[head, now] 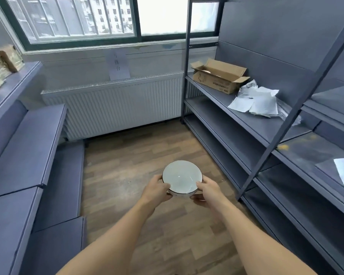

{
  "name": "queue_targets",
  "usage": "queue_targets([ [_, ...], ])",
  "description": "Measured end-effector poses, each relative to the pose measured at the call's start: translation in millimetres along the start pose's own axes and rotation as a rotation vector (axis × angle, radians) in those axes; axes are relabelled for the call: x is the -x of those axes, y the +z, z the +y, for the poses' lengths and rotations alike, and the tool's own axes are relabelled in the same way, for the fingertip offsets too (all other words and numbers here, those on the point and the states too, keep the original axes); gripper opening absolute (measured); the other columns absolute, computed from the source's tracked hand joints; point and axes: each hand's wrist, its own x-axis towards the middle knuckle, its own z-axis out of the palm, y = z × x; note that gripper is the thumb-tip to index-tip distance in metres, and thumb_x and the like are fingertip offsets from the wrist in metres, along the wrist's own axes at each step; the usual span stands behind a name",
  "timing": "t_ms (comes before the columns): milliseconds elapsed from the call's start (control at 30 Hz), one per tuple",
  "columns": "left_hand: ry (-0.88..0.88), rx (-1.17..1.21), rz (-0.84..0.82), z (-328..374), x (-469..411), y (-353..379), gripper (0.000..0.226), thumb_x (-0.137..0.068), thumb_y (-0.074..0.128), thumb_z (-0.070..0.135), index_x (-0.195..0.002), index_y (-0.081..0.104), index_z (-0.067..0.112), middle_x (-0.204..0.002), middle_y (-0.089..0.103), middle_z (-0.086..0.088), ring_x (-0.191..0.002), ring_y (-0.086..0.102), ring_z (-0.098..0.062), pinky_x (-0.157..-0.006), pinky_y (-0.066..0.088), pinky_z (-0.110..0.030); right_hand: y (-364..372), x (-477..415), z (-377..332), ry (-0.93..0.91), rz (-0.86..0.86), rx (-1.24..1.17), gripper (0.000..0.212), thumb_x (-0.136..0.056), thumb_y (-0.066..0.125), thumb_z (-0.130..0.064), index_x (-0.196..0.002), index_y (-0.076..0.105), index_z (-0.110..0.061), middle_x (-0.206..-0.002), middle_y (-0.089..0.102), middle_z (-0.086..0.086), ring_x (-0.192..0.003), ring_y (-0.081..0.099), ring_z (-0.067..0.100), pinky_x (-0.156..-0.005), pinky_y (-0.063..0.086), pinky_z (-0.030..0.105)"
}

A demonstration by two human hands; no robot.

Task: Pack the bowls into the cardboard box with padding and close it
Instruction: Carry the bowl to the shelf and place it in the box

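While both hands (180, 190) grip it, the white bowl (182, 178) looks dark-rimmed, seemingly empty.

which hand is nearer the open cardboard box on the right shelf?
Right. The right hand grips the white bowl on the side toward the open cardboard box; the left hand grips the opposite side, farther away.

Grey metal shelf (252, 124) up and right of the right hand (207, 190): open cardboard box (218, 78) at its far end, crumpled white padding sheets (256, 102) just beside it. Wood floor (127, 155) below hands.
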Motion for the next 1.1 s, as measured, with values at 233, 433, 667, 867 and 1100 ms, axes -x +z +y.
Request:
queue_targets([
  [233, 0.021, 0.018, 0.04, 54, -68, 9, 0.039, -0.086, 0.049, 0.0, -0.118, 0.055, 0.021, -0.116, 0.065, -0.011, -0.098, 0.07, -0.032, -0.084, 0.06, -0.038, 0, -78, -53, -0.019, -0.021, -0.008, 0.033, -0.096, 0.042, -0.01, -0.102, 0.065, -0.032, -0.092, 0.067, 0.002, -0.067, 0.058, 0.019, -0.07, 0.055, 0.031],
  [433, 0.038, -0.019, 0.025, 86, -131, 16, 0.033, -0.084, 0.05, 0.001, -0.108, 0.058, 0.023, -0.116, 0.064, -0.011, -0.097, 0.07, -0.033, -0.083, 0.06, -0.039, -3, -134, -82, -0.035, -0.009, -0.014, 0.033, -0.096, 0.04, -0.011, -0.107, 0.065, -0.031, -0.095, 0.067, 0.002, -0.068, 0.059, 0.019, -0.066, 0.054, 0.029],
  [667, 0.037, -0.033, -0.067, 128, -222, 25, 0.036, -0.086, 0.049, -0.001, -0.119, 0.055, 0.014, -0.113, 0.064, -0.009, -0.096, 0.07, -0.029, -0.077, 0.061, -0.034, 0, -209, -125, -0.038, 0.036, -0.107, 0.034, -0.098, 0.036, -0.002, -0.103, 0.063, -0.022, -0.09, 0.063, 0.006, -0.073, 0.055, 0.022, -0.061, 0.047, 0.027],
  [867, 0.026, -0.057, -0.115, 179, -317, 24, 0.039, -0.084, 0.05, 0.0, -0.12, 0.055, 0.016, -0.117, 0.064, -0.009, -0.095, 0.071, -0.027, -0.085, 0.059, -0.042, 9, -281, -179, -0.052, 0.09, -0.134, 0.035, -0.099, 0.036, 0.0, -0.117, 0.062, -0.016, -0.096, 0.065, 0.004, -0.078, 0.059, 0.02, -0.064, 0.051, 0.027],
  [1100, 0.038, -0.044, -0.187, 220, -393, 28, 0.041, -0.083, 0.052, 0.003, -0.122, 0.054, 0.017, -0.118, 0.064, -0.009, -0.095, 0.071, -0.026, -0.086, 0.059, -0.042, 16, -347, -223, -0.038, 0.162, -0.148, 0.034, -0.1, 0.039, -0.005, -0.116, 0.063, -0.023, -0.106, 0.068, 0.006, -0.09, 0.063, 0.024, -0.067, 0.055, 0.029],
])
